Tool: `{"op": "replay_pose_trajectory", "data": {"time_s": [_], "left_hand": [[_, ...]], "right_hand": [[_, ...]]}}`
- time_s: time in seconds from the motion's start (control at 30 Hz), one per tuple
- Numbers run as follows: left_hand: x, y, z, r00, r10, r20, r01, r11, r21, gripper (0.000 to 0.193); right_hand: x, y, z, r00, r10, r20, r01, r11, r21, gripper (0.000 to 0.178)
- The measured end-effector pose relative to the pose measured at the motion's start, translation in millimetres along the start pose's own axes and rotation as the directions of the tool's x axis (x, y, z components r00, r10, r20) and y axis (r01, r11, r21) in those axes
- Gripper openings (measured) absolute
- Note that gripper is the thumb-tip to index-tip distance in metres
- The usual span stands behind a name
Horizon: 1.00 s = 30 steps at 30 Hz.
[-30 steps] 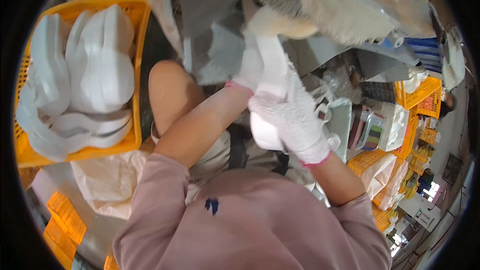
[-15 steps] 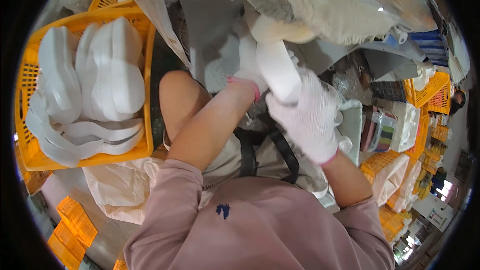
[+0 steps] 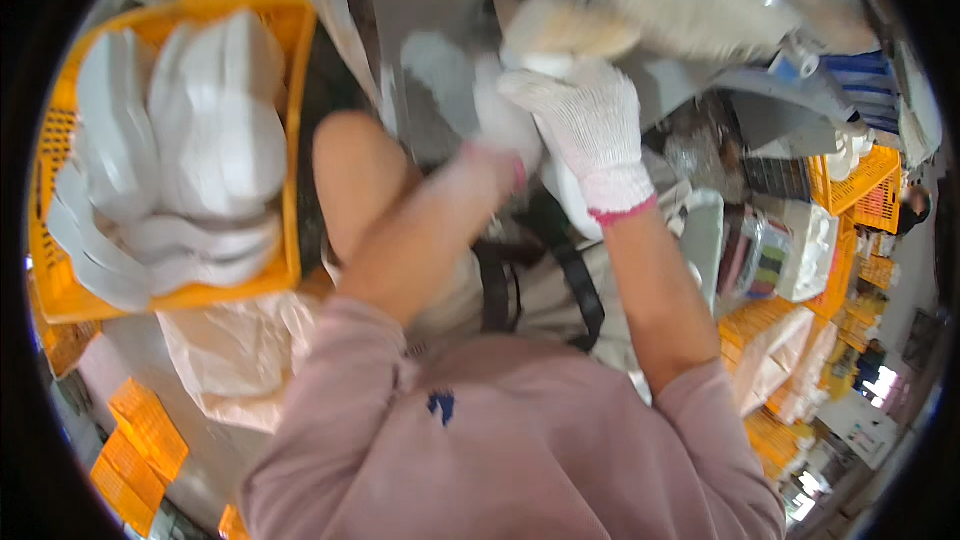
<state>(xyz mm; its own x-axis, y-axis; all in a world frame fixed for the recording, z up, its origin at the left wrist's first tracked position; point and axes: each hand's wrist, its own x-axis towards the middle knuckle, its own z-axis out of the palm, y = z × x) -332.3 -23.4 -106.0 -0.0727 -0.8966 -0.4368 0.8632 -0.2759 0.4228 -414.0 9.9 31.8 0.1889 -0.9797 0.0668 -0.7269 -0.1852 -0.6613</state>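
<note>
two hands: both in white knit gloves with pink cuffs, close together above the lap, right one partly over the left one's fingertip side.
right hand (image 3: 592, 125): sharp enough to read. back of glove up, fingers bunched and pointing left, curled over a white shoe sole (image 3: 568, 198); grip looks closed, thumb side hard to make out.
left hand (image 3: 508, 120): motion-blurred, just left of the right hand. can't tell how far the fingers are spread or whether they have the sole too.
held sole: mostly hidden by the right glove; visible strip runs down beside the right wrist, over the lap.
cream pad (image 3: 570, 30): rounded, directly beyond the right glove, very near it; contact not readable.
frayed off-white cloth (image 3: 690, 5): hangs beyond the pad, clear plastic sheeting around it.
yellow crate (image 3: 292, 155): at the person's left, loaded with white soles.
soles in crate (image 3: 215, 130): thick ones side by side from far edge to middle; curved ones along the near edge, one bending round the near-left corner. slightly blurred.
cream sack (image 3: 240, 355): just off the crate's near edge.
lap: black straps (image 3: 577, 290) over light trousers, bare left knee (image 3: 357, 170) between crate and left forearm.
right side: pale green tray (image 3: 706, 235), plastic-wrapped striped bundle (image 3: 770, 268), white box (image 3: 808, 252), then more yellow crates (image 3: 865, 183).
</note>
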Motion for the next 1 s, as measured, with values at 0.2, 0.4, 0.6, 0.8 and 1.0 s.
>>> {"op": "replay_pose_trajectory", "data": {"time_s": [0.2,0.4,0.6,0.8,1.0], "left_hand": [[10.3,12.3,-2.3,0.979,-0.185,0.091,0.196,0.972,-0.13,0.056],[-13.5,61.8,44.1,0.984,-0.094,-0.149,0.086,0.994,-0.062,0.064],[-38.7,10.8,1.8,0.989,-0.076,0.128,0.097,0.981,-0.168,0.058],[-32.7,36.5,12.4,0.843,0.465,0.269,-0.349,0.093,0.932,0.036],[-151.8,138.8,5.4,0.934,-0.166,0.316,-0.296,0.133,0.946,0.02]], "right_hand": [[-35.5,-0.4,-9.8,0.905,0.263,0.334,-0.402,0.787,0.468,0.063],[-16.8,-0.2,-32.7,0.847,0.107,0.52,-0.403,0.768,0.498,0.048],[-120.5,37.4,-52.9,0.705,0.705,0.077,-0.677,0.637,0.369,0.058],[-123.3,38.2,-66.9,0.901,0.361,0.24,-0.433,0.778,0.455,0.045],[-206.6,131.7,-120.6,0.887,0.401,0.228,-0.395,0.916,-0.075,0.049]]}}
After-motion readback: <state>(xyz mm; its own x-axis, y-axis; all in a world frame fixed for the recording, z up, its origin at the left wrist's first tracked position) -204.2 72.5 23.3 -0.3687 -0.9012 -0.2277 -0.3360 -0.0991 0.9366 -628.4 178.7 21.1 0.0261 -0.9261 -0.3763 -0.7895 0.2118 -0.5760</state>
